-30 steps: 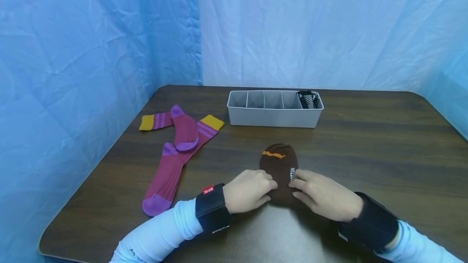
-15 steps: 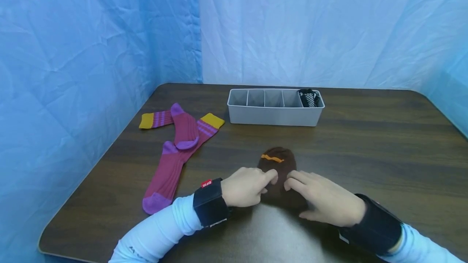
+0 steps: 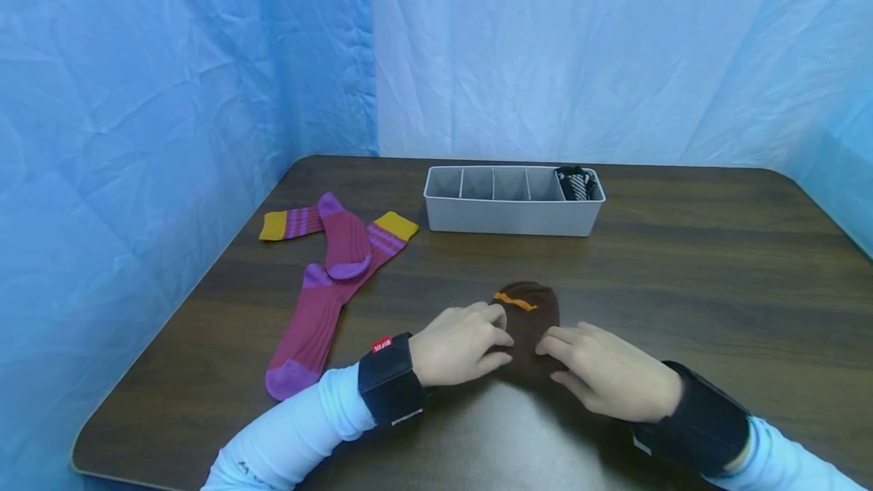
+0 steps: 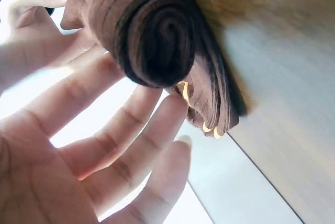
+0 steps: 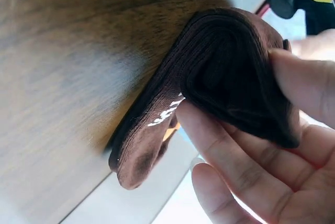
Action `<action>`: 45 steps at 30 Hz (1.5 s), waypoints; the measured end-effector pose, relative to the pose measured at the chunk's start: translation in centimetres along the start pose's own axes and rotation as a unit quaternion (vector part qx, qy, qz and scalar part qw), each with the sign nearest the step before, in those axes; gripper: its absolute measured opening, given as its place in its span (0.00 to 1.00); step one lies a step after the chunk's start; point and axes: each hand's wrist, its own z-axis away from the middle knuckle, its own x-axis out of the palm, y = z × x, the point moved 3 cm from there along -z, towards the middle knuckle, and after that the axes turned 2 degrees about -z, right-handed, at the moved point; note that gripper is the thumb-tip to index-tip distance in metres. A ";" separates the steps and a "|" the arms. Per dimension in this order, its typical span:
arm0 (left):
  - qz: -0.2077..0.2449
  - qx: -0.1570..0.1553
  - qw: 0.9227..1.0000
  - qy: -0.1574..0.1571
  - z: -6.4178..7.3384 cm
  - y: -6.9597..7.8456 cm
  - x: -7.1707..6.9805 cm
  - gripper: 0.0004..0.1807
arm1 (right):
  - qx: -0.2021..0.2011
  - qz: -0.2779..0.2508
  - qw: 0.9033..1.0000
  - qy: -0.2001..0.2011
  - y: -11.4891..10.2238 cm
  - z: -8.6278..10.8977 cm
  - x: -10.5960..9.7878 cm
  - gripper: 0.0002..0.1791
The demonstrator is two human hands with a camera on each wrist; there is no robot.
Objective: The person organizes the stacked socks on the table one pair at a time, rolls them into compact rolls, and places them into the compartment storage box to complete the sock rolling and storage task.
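Brown socks (image 3: pixel 527 330), maroon pair (image 3: pixel 304 333), grey box (image 3: pixel 508 218) beyond

Through my remote feed: walls of creased blue sheeting (image 3: pixel 157 97), paler at the back, around a dark wood-grain table (image 3: pixel 682 271) with rounded corners; a pale sheen of light (image 3: pixel 501 430) marks its near side.

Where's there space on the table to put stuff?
Bare table: right side, from the gray tray down to the right hand; also between tray and brown roll. Crowded: left, maroon socks; middle, left hand and brown roll.
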 end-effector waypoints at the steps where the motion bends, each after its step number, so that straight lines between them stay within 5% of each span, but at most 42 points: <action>1: -0.003 0.000 1.000 -0.005 0.0 0.0 0.0 0.17 | 0.003 0.001 1.000 -0.004 0.0 0.0 0.0 0.14; 7: -0.004 0.017 0.999 -0.038 -0.1 0.4 0.3 0.22 | 0.022 0.002 0.999 -0.030 -0.1 -0.1 -0.1 0.13; 18: 0.049 0.001 0.998 -0.033 -0.2 0.6 0.6 0.15 | 0.051 -0.013 0.998 -0.040 0.0 -0.1 0.0 0.15; 30: 0.090 -0.030 0.990 -0.105 -0.2 0.2 0.4 0.13 | -0.053 -0.019 0.992 0.112 -0.6 0.0 -1.1 0.22; 38: 0.089 -0.015 0.985 -0.146 0.1 0.0 0.1 0.14 | -0.059 -0.027 0.995 0.077 -1.1 0.0 -0.5 0.22; 45: 0.093 -0.022 0.991 -0.092 0.2 -0.4 -0.2 0.09 | -0.025 -0.031 0.999 0.032 -1.0 -0.1 -0.2 0.18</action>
